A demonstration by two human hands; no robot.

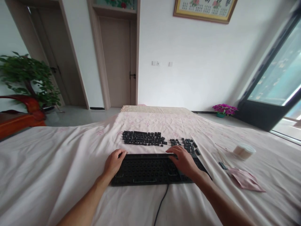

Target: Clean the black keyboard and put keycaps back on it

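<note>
A black keyboard [148, 169] with its keycaps taken off lies on a pale pink cloth, its cable [161, 201] running toward me. My left hand [114, 162] rests on the keyboard's left end, fingers curled over the far edge. My right hand [183, 160] lies on the right part of the keyboard, fingers bent and reaching its far edge. Just beyond the keyboard lie several loose black keycaps: a tidy block [143, 138] and a smaller scattered group [185, 144].
To the right on the cloth sit a small round white container [244, 151], a folded pink cloth [244, 179] and a small dark tool [222, 165]. A potted plant [28, 78] stands far left, flowers [224, 110] by the glass door at right.
</note>
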